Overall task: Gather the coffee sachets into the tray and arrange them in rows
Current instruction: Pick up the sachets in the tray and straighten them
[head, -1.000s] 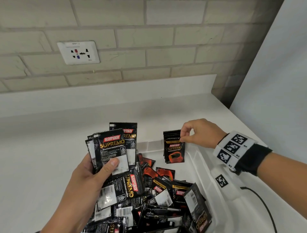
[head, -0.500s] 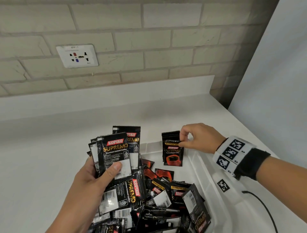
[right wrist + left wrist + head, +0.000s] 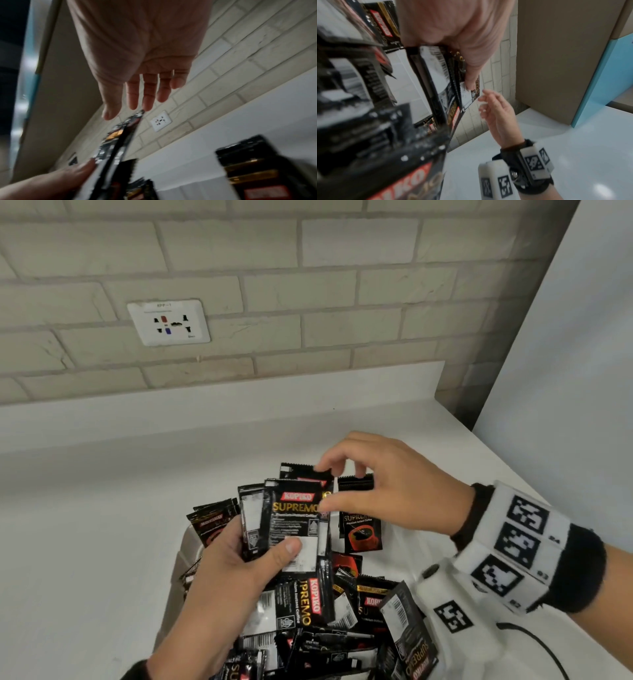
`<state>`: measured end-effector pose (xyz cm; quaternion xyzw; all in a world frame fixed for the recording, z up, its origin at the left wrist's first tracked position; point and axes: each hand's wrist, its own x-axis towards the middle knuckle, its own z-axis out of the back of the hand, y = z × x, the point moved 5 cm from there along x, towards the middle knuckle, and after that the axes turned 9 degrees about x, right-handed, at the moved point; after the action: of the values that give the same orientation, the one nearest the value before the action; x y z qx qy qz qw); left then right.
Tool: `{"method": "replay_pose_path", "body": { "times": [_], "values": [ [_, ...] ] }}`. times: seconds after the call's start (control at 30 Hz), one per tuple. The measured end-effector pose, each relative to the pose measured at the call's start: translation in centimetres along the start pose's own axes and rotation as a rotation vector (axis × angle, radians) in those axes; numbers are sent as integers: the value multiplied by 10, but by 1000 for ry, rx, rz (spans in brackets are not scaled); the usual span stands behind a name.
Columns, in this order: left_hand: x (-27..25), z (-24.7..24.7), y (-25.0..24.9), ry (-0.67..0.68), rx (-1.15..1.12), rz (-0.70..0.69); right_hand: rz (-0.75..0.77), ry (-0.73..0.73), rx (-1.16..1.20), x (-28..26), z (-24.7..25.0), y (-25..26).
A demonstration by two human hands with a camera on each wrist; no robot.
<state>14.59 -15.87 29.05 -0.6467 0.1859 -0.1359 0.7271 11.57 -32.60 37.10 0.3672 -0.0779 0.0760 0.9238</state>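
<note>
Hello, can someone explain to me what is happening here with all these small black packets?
A person is sorting coffee sachets into a white tray on a counter. The left hand holds a fanned bunch of sachets upright, thumb pressed on the front one. The right hand, fingers open, reaches to the top of that bunch. A few sachets stand upright at the far end of the tray; the rest lie in a loose pile, not yet in rows.

Your left hand [image 3: 236, 570] gripped with thumb pressed in front; your right hand [image 3: 387, 491] hovered beside it, fingers loosely spread.
</note>
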Motion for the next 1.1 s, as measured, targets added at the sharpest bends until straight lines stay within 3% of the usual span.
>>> {"method": "replay_pose_path", "body": {
  "times": [0.17,0.53,0.77,1.1],
  "values": [
    [-6,-12,-3,52,-24,17,-22,44,-119,9,-14,17],
    [-11,-16,3,69,-263,107,-205,57,324,6,-10,0],
    [-12,-23,10,119,-435,242,-171,72,477,5,-18,3],
    [-14,-19,16,70,-489,303,-91,-100,354,8,-43,10]
  ]
}}
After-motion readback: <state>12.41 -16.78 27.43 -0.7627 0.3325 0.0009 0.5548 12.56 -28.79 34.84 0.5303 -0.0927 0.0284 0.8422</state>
